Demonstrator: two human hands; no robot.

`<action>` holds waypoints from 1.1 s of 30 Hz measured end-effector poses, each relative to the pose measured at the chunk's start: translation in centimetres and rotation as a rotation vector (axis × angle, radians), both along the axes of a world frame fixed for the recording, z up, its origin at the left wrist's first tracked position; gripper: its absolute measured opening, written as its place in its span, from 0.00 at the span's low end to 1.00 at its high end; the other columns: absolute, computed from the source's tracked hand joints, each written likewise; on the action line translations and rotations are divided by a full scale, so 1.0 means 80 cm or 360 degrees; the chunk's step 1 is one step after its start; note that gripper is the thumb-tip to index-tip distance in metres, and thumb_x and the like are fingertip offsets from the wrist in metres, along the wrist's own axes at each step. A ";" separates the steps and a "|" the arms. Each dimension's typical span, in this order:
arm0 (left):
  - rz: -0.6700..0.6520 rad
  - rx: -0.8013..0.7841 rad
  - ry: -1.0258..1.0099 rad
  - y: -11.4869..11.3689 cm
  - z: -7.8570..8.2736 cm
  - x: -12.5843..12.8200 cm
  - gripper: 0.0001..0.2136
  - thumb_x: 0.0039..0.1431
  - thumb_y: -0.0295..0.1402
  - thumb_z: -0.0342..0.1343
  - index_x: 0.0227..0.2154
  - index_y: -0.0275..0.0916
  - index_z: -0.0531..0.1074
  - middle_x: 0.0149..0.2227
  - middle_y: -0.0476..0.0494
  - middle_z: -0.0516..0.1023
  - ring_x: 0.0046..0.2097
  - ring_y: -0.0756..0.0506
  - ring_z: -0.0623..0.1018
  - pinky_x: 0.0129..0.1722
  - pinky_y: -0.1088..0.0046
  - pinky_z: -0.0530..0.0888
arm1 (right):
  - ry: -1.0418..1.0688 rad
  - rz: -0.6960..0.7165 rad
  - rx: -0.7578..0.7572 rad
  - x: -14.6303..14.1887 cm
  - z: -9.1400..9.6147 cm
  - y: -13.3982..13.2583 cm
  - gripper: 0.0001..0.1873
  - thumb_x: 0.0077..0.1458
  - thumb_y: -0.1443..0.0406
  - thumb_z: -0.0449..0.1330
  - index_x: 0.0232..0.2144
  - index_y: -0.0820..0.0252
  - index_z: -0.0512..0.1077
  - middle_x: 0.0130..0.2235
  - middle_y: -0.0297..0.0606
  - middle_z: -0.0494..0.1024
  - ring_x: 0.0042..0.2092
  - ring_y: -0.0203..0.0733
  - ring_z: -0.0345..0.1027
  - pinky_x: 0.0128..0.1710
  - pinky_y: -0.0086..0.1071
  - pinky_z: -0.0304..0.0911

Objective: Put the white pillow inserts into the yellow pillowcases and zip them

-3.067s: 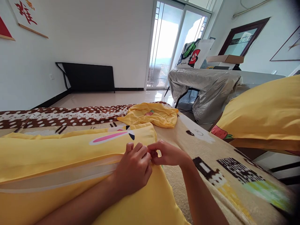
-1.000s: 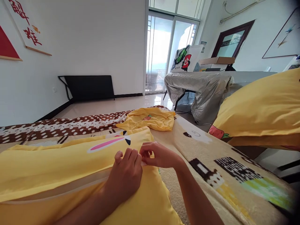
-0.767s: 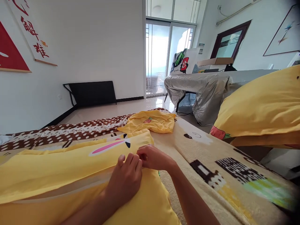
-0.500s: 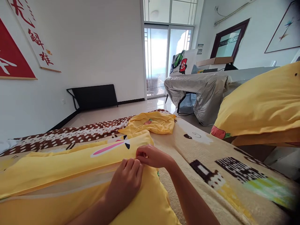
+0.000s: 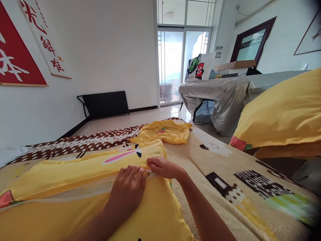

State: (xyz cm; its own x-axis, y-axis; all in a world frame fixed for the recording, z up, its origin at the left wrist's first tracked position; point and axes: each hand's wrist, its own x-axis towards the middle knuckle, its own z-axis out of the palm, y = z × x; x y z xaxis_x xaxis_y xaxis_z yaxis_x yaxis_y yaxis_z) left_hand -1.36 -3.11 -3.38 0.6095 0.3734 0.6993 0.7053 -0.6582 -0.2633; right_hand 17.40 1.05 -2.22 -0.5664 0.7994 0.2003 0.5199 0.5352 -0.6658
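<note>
A yellow pillowcase (image 5: 82,170) with a printed pink rabbit ear and a carrot lies in front of me. It looks filled, and a long zipper opening runs across it with pale tape along the edges. My left hand (image 5: 129,185) is closed on the opening's edge near the right end, fingers curled over the fabric. Just beyond it, my right hand (image 5: 164,168) pinches the pillowcase near its right corner. Between the hands shows a small metallic zipper pull (image 5: 149,174); whether fingers touch it is hard to see.
Under the pillowcase spreads a beige printed blanket (image 5: 195,167) with a brown dotted border (image 5: 82,137). A crumpled yellow cloth (image 5: 173,130) with a carrot print lies ahead. Another yellow pillow (image 5: 283,113) stands at right. A covered table (image 5: 223,100) is farther back.
My left hand has slid slightly left along the opening, leaving the zipper pull in sight. My right hand stays at the corner, its fingers more closed. The view has turned a little left.
</note>
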 end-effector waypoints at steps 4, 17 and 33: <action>-0.0013 -0.0165 -0.0057 0.003 0.004 -0.013 0.07 0.58 0.24 0.47 0.39 0.35 0.67 0.35 0.43 0.71 0.38 0.43 0.68 0.37 0.65 0.64 | 0.0003 -0.0046 -0.0056 -0.001 0.001 0.000 0.11 0.54 0.71 0.45 0.21 0.59 0.54 0.23 0.27 0.57 0.27 0.31 0.49 0.27 0.27 0.46; -0.0116 -0.0075 0.0015 0.005 -0.005 -0.026 0.08 0.55 0.17 0.47 0.30 0.36 0.66 0.30 0.44 0.67 0.34 0.45 0.64 0.35 0.67 0.64 | 0.0044 0.0014 -0.0192 0.005 0.000 -0.003 0.16 0.58 0.56 0.52 0.23 0.60 0.59 0.24 0.28 0.59 0.27 0.31 0.50 0.25 0.26 0.48; -0.0019 -0.0025 -0.0186 0.004 -0.001 -0.024 0.11 0.55 0.15 0.44 0.26 0.36 0.65 0.28 0.44 0.66 0.32 0.46 0.63 0.33 0.68 0.61 | 0.0098 -0.0032 -0.0068 0.001 0.010 -0.013 0.08 0.54 0.63 0.57 0.26 0.61 0.70 0.27 0.32 0.70 0.30 0.32 0.59 0.30 0.26 0.57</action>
State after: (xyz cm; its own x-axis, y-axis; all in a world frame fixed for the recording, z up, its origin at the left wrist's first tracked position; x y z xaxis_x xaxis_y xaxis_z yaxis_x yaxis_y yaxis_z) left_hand -3.29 -2.80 -3.49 0.5286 0.3780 0.7601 0.7227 -0.6701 -0.1693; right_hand 17.52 0.03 -1.45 -0.5378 0.8192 0.1994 0.4879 0.4952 -0.7188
